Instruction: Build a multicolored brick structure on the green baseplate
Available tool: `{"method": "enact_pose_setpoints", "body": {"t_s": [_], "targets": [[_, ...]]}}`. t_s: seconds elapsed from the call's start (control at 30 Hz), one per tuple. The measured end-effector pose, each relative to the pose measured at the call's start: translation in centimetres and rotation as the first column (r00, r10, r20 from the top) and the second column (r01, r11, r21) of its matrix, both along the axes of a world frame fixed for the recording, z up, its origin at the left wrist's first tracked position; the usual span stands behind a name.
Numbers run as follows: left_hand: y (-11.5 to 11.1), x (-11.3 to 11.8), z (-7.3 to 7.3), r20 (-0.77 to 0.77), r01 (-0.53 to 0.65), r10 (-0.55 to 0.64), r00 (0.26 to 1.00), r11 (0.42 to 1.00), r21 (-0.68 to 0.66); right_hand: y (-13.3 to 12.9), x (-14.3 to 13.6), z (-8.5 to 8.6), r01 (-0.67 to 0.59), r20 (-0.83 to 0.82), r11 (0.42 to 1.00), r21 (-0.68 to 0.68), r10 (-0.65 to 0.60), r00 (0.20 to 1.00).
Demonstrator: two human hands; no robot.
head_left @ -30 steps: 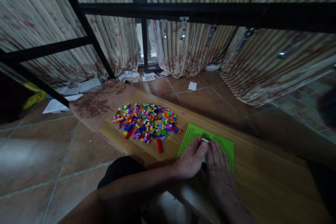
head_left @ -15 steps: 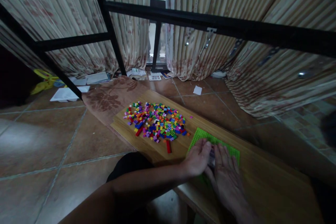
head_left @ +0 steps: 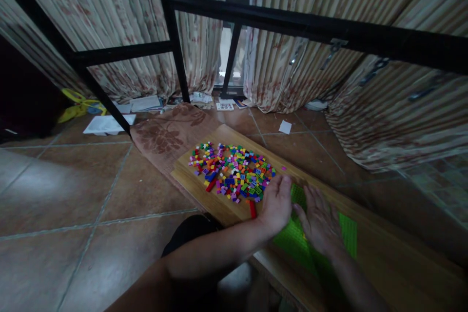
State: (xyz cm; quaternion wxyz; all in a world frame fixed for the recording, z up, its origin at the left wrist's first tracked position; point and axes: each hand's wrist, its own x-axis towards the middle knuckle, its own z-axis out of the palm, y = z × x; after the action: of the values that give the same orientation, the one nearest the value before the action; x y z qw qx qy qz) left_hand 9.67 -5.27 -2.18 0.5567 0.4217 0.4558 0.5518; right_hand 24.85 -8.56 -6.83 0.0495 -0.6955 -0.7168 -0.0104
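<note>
A green studded baseplate (head_left: 348, 234) lies on the wooden bench. My left hand (head_left: 277, 204) is over its left edge, beside the brick pile, with the fingers close together and their undersides hidden; what it holds, if anything, does not show. My right hand (head_left: 321, 219) lies over the middle of the plate with its fingers spread. A small yellow piece (head_left: 304, 236) shows on the plate between the hands. Many small coloured bricks (head_left: 234, 170) are heaped to the left, and a long red brick (head_left: 253, 209) lies just left of my left hand.
The wooden bench (head_left: 383, 248) runs from centre to lower right. A brown patterned cloth (head_left: 161, 131) hangs at its far left end. Black metal bars (head_left: 292, 22) cross above. White paper (head_left: 285, 127) and a white tray (head_left: 106, 125) are on the tiled floor.
My hands have moved apart, uncovering green plate between them; the greyish item seen between them earlier is no longer visible. The whole view has shifted, placing the bench further right.
</note>
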Motion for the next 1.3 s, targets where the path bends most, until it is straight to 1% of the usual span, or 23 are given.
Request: {"method": "enact_pose_setpoints", "body": {"t_s": [0.07, 0.13, 0.23, 0.3, 0.33, 0.4, 0.43, 0.47, 0.53, 0.57, 0.63, 0.7, 0.77, 0.83, 0.93, 1.03, 1.2, 1.3], "targets": [[0.6, -0.8, 0.6, 0.053, -0.021, 0.022, 0.998, 1.000, -0.021, 0.1, -0.1, 0.1, 0.001, -0.032, 1.000, 0.010, -0.001, 1.000], [1.6, -1.8, 1.3, 0.094, -0.044, 0.048, 0.994, 0.998, -0.048, 0.3, 0.0, 0.5, -0.009, -0.110, 0.999, 0.045, 0.014, 0.994], [3.3, -3.7, 2.6, 0.160, -0.087, 0.098, 0.982, 0.994, -0.074, 0.2, 0.2, 1.7, -0.005, -0.280, 0.986, 0.165, 0.052, 0.959], [4.5, -5.0, 3.4, 0.220, -0.150, 0.170, 0.961, 0.983, -0.105, -0.4, -0.4, 2.8, 0.038, -0.336, 0.970, 0.239, 0.046, 0.941], [5.0, -5.5, 3.7, 0.256, -0.175, 0.201, 0.946, 0.977, -0.119, -1.0, -1.1, 3.2, 0.060, -0.340, 0.963, 0.264, 0.035, 0.940], [5.7, -6.5, 4.1, 0.323, -0.208, 0.241, 0.915, 0.969, -0.133, -2.4, -3.6, 3.6, 0.079, -0.339, 0.955, 0.285, 0.023, 0.941], [6.0, -6.9, 4.3, 0.350, -0.221, 0.256, 0.901, 0.966, -0.136, -3.2, -5.2, 3.6, 0.057, -0.336, 0.960, 0.273, 0.040, 0.941], [6.2, -7.2, 4.4, 0.369, -0.233, 0.268, 0.890, 0.963, -0.137, -3.8, -7.1, 3.3, 0.028, -0.345, 0.975, 0.221, 0.052, 0.937], [6.5, -7.7, 4.6, 0.392, -0.256, 0.290, 0.873, 0.957, -0.138, -4.7, -10.8, 2.4, 0.026, -0.317, 0.984, 0.176, 0.032, 0.948], [6.6, -7.9, 4.6, 0.397, -0.263, 0.297, 0.869, 0.955, -0.139, -4.9, -12.4, 1.9, 0.036, -0.293, 0.992, 0.122, 0.001, 0.956], [6.6, -8.3, 4.6, 0.405, -0.262, 0.295, 0.865, 0.955, -0.137, -4.7, -14.8, 1.2, 0.124, -0.247, 0.990, 0.072, -0.103, 0.963], [6.6, -8.6, 4.6, 0.414, -0.244, 0.279, 0.867, 0.960, -0.137, -4.1, -16.0, 0.8, 0.201, -0.220, 0.978, 0.045, -0.187, 0.957], [6.6, -8.9, 4.6, 0.413, -0.225, 0.263, 0.872, 0.964, -0.140, -3.4, -16.3, 0.8, 0.233, -0.209, 0.972, 0.022, -0.223, 0.952], [6.6, -9.1, 4.7, 0.402, -0.219, 0.260, 0.878, 0.965, -0.146, -2.9, -16.1, 0.8, 0.241, -0.208, 0.971, 0.009, -0.234, 0.950], [6.6, -9.2, 4.8, 0.373, -0.212, 0.256, 0.892, 0.965, -0.154, -2.6, -15.7, 0.6, 0.234, -0.221, 0.972, 0.027, -0.222, 0.950], [6.5, -9.2, 4.9, 0.360, -0.180, 0.227, 0.905, 0.971, -0.160, -2.7, -15.3, 0.1, 0.205, -0.248, 0.978, 0.039, -0.189, 0.950], [6.3, -9.1, 4.9, 0.347, -0.141, 0.193, 0.918, 0.976, -0.169, -3.1, -14.6, -0.1, 0.162, -0.356, 0.986, 0.045, -0.135, 0.925], [6.1, -8.9, 4.8, 0.324, -0.108, 0.158, 0.933, 0.980, -0.168, -3.6, -13.9, 0.3, 0.193, -0.479, 0.980, 0.046, -0.148, 0.866]]}}
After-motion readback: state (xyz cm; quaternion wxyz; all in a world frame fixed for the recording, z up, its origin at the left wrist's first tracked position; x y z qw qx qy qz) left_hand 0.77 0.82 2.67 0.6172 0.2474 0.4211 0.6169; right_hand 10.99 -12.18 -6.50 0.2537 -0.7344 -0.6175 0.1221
